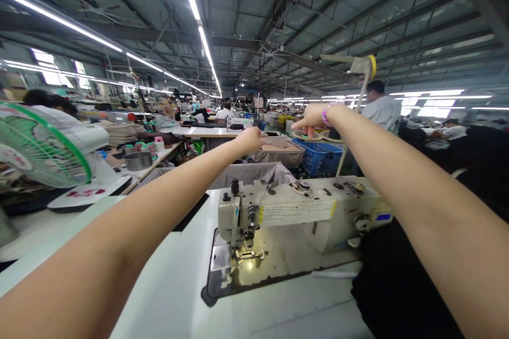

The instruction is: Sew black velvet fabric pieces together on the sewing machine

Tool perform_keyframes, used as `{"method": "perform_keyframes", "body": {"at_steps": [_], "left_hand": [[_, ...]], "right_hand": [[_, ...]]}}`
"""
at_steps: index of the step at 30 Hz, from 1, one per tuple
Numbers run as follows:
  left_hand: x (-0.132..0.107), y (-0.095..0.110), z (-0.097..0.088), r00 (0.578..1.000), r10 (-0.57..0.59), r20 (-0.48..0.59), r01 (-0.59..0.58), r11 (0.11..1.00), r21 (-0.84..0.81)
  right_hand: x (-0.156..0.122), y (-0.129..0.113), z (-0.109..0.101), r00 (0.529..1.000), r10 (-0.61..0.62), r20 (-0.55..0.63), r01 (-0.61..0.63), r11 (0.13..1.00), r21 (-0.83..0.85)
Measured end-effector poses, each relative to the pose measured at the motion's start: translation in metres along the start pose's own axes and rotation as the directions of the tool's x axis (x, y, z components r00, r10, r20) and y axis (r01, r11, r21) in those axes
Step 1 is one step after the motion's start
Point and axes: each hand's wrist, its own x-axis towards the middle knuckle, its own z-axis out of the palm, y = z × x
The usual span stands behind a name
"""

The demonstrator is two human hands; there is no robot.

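Both my arms reach far forward over a cream sewing machine (294, 212) on a white table (167, 286). My left hand (250, 140) is curled closed beyond the machine; whether it holds anything I cannot make out. My right hand (314, 116), with a pink band at the wrist, has its fingers closed on a flat round spool (314, 135) up on the thread stand. The stand's pole (350, 132) rises behind the machine. The needle area (248, 251) is lit by a small lamp.
A green-caged fan (40, 151) stands at the left. Dark fabric (397, 286) lies piled on the right of the table. A blue crate (318, 156) and a grey fabric bin (254, 172) sit behind the machine. Other people work at distant tables; one person (382, 108) stands at right.
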Motion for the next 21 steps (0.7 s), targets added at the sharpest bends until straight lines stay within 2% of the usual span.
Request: {"method": "perform_keyframes", "body": {"at_steps": [3, 5, 7, 11, 14, 17, 21], "left_hand": [[-0.032, 0.0, -0.017, 0.992, 0.116, -0.042, -0.108, 0.98, 0.167], [-0.061, 0.004, -0.022, 0.982, 0.191, -0.001, -0.185, 0.955, 0.231], [-0.095, 0.009, -0.022, 0.964, 0.258, 0.059, -0.264, 0.927, 0.267], [-0.158, 0.013, -0.011, 0.931, 0.347, 0.109, -0.363, 0.869, 0.337], [-0.185, 0.011, 0.0, 0.934, 0.351, 0.07, -0.348, 0.843, 0.41], [-0.198, 0.008, 0.008, 0.942, 0.334, -0.011, -0.288, 0.829, 0.48], [-0.217, 0.007, 0.013, 0.944, 0.312, -0.109, -0.211, 0.823, 0.527]], "right_hand": [[-0.032, -0.004, -0.007, 0.998, -0.042, -0.039, 0.04, 0.998, -0.046], [-0.06, -0.006, -0.005, 0.992, -0.088, -0.085, 0.084, 0.995, -0.048], [-0.092, -0.01, 0.006, 0.981, -0.144, -0.131, 0.143, 0.99, -0.016], [-0.154, -0.023, 0.058, 0.96, -0.253, -0.117, 0.268, 0.955, 0.129], [-0.182, -0.036, 0.103, 0.958, -0.273, -0.09, 0.287, 0.927, 0.241], [-0.192, -0.046, 0.138, 0.959, -0.266, -0.102, 0.285, 0.905, 0.316], [-0.19, -0.053, 0.162, 0.957, -0.26, -0.126, 0.289, 0.881, 0.374]]}}
